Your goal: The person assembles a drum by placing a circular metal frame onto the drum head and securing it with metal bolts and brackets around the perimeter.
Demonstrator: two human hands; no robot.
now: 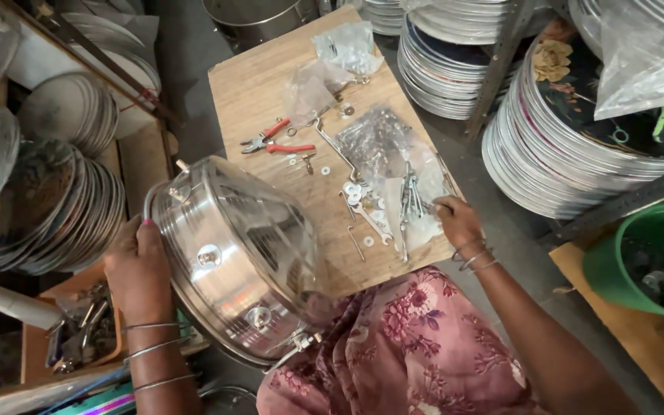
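Note:
My left hand (138, 269) grips the rim of a large shiny steel pot (236, 250), which is tipped on its side against my lap, its base facing the camera. My right hand (456, 221) rests on the wooden board (255, 84), fingers down on a clear plastic bag of metal parts (413, 207). Loose washers and thin metal strips (363, 207) lie just left of that hand. Red-handled pliers (274, 140) lie farther up the board.
More clear bags of hardware (347, 50) sit at the board's far end. Stacks of steel plates (555, 146) stand at right and stacks of lids (55, 192) at left. A green bucket (655, 261) is at right; a box of tools (78, 330) at lower left.

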